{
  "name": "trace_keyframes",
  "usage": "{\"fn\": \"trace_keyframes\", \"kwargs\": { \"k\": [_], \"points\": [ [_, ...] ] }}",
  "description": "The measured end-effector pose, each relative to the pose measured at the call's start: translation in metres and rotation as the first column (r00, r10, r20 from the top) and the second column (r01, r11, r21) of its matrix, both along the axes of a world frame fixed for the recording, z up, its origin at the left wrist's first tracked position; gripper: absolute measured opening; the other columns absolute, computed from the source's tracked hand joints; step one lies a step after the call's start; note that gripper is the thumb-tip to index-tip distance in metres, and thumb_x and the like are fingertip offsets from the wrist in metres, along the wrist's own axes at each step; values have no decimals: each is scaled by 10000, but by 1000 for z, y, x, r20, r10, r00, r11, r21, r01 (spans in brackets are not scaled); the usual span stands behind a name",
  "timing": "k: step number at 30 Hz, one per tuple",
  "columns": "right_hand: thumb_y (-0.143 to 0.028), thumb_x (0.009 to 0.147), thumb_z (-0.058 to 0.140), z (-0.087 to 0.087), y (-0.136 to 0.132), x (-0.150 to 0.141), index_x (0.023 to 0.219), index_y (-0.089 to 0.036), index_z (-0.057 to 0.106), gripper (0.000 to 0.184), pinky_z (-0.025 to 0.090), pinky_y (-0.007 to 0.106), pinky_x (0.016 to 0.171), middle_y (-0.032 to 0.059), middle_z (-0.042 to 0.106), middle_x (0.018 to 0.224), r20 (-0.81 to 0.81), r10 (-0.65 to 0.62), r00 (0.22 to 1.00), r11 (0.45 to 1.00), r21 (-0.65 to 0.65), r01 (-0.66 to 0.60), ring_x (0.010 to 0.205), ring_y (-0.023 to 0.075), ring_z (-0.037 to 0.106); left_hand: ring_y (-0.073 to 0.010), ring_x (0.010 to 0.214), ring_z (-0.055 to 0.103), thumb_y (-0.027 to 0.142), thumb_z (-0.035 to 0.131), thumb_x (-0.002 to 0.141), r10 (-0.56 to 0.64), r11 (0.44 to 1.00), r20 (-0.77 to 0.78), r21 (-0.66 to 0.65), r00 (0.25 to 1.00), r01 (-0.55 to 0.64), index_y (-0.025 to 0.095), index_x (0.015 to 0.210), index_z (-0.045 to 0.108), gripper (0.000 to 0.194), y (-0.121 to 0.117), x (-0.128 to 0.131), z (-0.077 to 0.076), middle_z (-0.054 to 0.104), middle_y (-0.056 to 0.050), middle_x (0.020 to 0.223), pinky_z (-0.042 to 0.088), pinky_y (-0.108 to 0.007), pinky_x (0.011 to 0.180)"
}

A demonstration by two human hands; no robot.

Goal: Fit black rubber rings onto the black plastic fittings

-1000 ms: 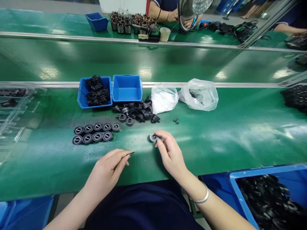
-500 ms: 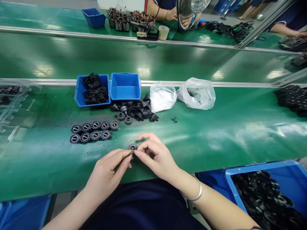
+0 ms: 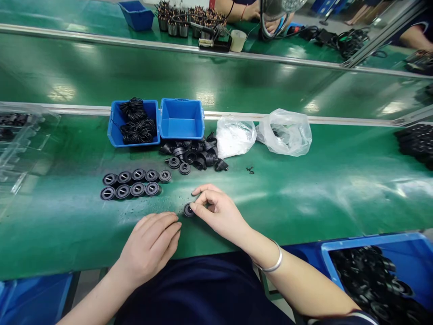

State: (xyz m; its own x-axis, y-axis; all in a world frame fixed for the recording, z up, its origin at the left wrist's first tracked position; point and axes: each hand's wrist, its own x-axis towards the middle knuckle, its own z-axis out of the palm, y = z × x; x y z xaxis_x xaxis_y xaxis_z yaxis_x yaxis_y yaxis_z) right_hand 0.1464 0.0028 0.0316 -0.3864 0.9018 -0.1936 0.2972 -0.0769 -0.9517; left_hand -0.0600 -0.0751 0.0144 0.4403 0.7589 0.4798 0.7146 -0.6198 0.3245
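Observation:
A black round cap-like part [image 3: 188,210] lies on the green bench in front of me. My right hand [image 3: 216,208] is over its right side, with thumb and forefinger pinched together at the cap's middle. Whatever is between those fingertips is too small to make out. To the left of the cap, apart from it, my left hand [image 3: 154,246] has its fingers curled and pressed together; the fingertips hide anything inside. Left of both hands stand two rows of similar black caps [image 3: 138,189], most with a pale strip across the centre.
Loose black housings [image 3: 199,158] are heaped before an empty blue bin [image 3: 181,119] and a bin of black cable coils [image 3: 133,146]. Two plastic bags [image 3: 236,137] sit to the right, near tiny black pieces [image 3: 250,170]. A blue crate [image 3: 411,257] of black parts is lower right.
My left hand has drawn back left from the cap, its fingertips parting from the right hand's. My right hand stays at the cap, pinching over its centre. The view has shifted slightly.

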Motion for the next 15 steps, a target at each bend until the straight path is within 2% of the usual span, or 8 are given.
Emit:
{"fn": "trace_keyframes", "kwargs": {
  "k": [4,9,12,15],
  "points": [
    [-262,860,665,0,0,-1,696,-175,593,199,464,239,600,69,592,1078,3,3,1000,1000,13,-3,762,110,578,-281,1186,630,19,683,823,-95,993,-60,60,994,99,89,1108,652,295,0,2,-1,717,-163,1174,497,-432,984],
    [-288,868,664,-2,-1,0,708,-179,575,213,469,224,568,60,628,1059,-8,7,1000,1000,13,-7,728,101,598,-329,1350,509,47,640,862,-194,979,-173,30,966,203,51,1148,656,287,-1,1,-3,608,-223,1369,431,-475,1091],
    [-344,906,623,-4,1,1,883,-201,580,151,440,192,439,31,665,921,-102,26,994,984,-175,-43,581,88,616,-331,1367,492,72,611,891,-193,979,-224,17,955,202,64,1167,658,280,-1,-1,-4,592,-212,1395,408,-487,1104],
    [-383,918,603,-5,7,1,1020,-208,553,209,358,159,299,-4,652,805,-208,62,976,920,-368,-136,471,99,623,-328,1378,481,83,592,904,-202,977,-260,6,944,211,77,1186,656,289,-2,-4,-4,582,-194,1413,397,-487,1110]
  ]
}}
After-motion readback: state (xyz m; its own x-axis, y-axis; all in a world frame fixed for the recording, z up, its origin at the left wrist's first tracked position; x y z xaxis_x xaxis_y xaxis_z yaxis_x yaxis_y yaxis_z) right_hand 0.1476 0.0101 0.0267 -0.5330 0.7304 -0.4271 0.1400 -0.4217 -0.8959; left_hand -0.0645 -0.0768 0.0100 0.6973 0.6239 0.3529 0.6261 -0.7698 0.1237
